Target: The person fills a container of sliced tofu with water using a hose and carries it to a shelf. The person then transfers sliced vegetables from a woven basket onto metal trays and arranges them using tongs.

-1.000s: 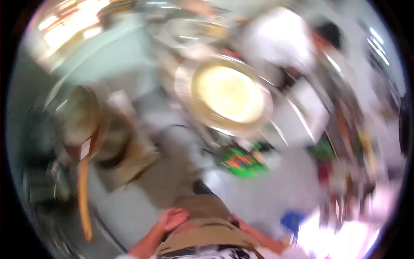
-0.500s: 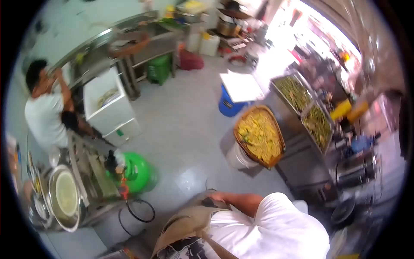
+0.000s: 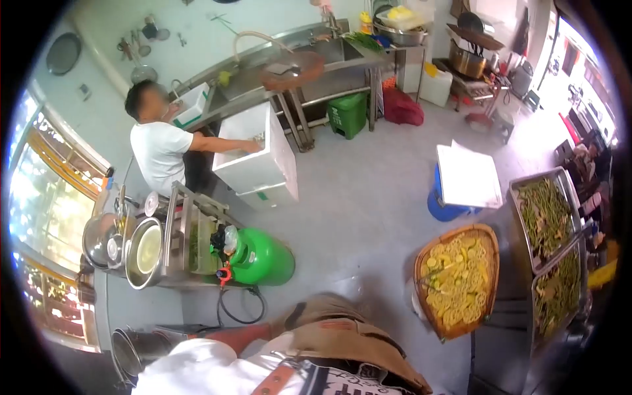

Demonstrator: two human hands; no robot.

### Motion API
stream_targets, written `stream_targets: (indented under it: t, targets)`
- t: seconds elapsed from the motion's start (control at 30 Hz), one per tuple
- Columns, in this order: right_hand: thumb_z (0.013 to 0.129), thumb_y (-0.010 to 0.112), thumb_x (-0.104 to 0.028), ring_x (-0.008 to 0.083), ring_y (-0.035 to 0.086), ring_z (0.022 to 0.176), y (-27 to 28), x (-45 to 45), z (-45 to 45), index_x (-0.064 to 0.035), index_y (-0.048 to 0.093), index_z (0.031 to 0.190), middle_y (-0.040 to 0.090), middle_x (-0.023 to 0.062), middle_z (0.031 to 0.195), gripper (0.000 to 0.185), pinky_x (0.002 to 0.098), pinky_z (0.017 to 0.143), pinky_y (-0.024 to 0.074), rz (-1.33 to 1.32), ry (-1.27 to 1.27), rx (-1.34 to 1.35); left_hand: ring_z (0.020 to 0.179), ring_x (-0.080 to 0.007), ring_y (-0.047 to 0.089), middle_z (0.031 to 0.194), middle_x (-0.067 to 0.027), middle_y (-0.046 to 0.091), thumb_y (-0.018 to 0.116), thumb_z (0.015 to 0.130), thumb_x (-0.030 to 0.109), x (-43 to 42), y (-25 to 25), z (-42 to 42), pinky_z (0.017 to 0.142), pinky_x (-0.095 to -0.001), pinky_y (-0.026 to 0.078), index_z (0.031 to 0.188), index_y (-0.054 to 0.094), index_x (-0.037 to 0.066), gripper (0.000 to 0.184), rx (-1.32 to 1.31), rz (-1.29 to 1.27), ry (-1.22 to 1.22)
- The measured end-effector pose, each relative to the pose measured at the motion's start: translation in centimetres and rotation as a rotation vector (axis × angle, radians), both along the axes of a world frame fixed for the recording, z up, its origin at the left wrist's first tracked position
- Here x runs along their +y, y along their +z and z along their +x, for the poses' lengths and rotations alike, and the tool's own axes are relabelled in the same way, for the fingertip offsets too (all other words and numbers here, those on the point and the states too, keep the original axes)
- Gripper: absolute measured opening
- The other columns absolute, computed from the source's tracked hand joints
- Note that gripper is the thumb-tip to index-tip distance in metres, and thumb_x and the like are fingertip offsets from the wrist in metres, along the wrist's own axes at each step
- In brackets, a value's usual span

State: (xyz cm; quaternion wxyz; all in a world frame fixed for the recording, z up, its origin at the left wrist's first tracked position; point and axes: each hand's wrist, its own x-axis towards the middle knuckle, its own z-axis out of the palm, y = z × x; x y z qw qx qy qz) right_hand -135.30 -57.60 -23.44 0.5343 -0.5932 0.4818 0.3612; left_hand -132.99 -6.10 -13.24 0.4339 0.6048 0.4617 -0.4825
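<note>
My left forearm reaches from the white sleeve at the bottom toward the brown apron. The fingers of that hand do not show, so I cannot tell what it touches. My right hand is out of view. In front of my body, to the left, stands a green gas cylinder with a red regulator and a black hose. On the right, a woven basket full of yellow ring-shaped slices rests on a pale bucket.
A co-worker reaches into a white foam box by the steel sink. Metal trays of long green vegetables stand at the right. A white board covers a blue bin. Metal bowls sit on the left.
My view has swung left, so the room's contents appear farther right. My right arm has left view and my left forearm has entered. The co-worker's hand has lowered from the face into the foam box.
</note>
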Motion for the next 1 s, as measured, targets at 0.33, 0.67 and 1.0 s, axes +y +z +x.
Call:
stream_targets:
  t: [0.33, 0.67, 1.0]
  targets:
    - [0.089, 0.052, -0.046, 0.0334, 0.050, 0.115, 0.0, -2.3, 13.5, -0.0010, 0.052, 0.127, 0.055, 0.0197, 0.125, 0.059, 0.0406, 0.098, 0.0391, -0.094, 0.031, -0.146, 0.136, -0.0284, 0.027, 0.152, -0.0086, 0.022, 0.040, 0.085, 0.068, -11.0, -5.7, 20.4, 0.107, -0.0478, 0.028, 0.146, 0.025, 0.022, 0.078, 0.003, -0.138, -0.252]
    - [0.085, 0.058, -0.044, 0.0398, 0.050, 0.117, -1.4, -3.8, 11.0, 0.0047, 0.051, 0.125, 0.055, 0.0248, 0.125, 0.063, 0.0419, 0.099, 0.0394, -0.387, -0.073, -0.069, 0.110, -0.0317, 0.054, 0.120, -0.0205, 0.057, 0.058, 0.081, 0.042, -24.6, -13.2, 44.1, 0.092, -0.0473, 0.043, 0.117, 0.059, 0.001, 0.054, -0.615, 0.041, -0.886]
    - [0.079, 0.061, -0.042, 0.0389, 0.060, 0.090, -2.9, -5.9, 31.2, -0.0011, 0.064, 0.096, 0.063, 0.0212, 0.096, 0.044, 0.0456, 0.079, 0.0471, -0.812, -0.176, 0.025, 0.096, -0.0236, 0.061, 0.110, -0.0184, 0.062, 0.071, 0.073, 0.037, -45.1, -21.3, 48.7, 0.079, -0.0349, 0.050, 0.123, 0.049, -0.007, 0.071, -0.309, -0.428, -1.136]
